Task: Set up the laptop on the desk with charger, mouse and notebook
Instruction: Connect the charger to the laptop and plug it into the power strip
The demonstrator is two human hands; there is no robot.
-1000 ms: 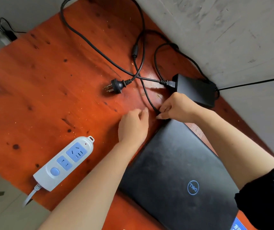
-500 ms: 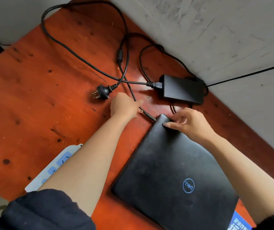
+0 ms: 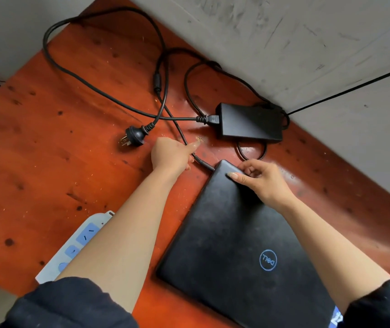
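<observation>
Since half a second ago, almost nothing is changing. The left hand point(image 3: 171, 153) is staying beside the charger cord's thin plug point(image 3: 203, 162), fingers curled down; I cannot tell if it is gripping it. The plug is sitting at the corner of the one closed Dell laptop point(image 3: 239, 235) on the red desk point(image 3: 47, 150). The right hand point(image 3: 260, 179) is resting loose on that corner. One charger brick point(image 3: 250, 123), one wall plug point(image 3: 132, 136) and one power strip point(image 3: 80, 242) are lying there.
</observation>
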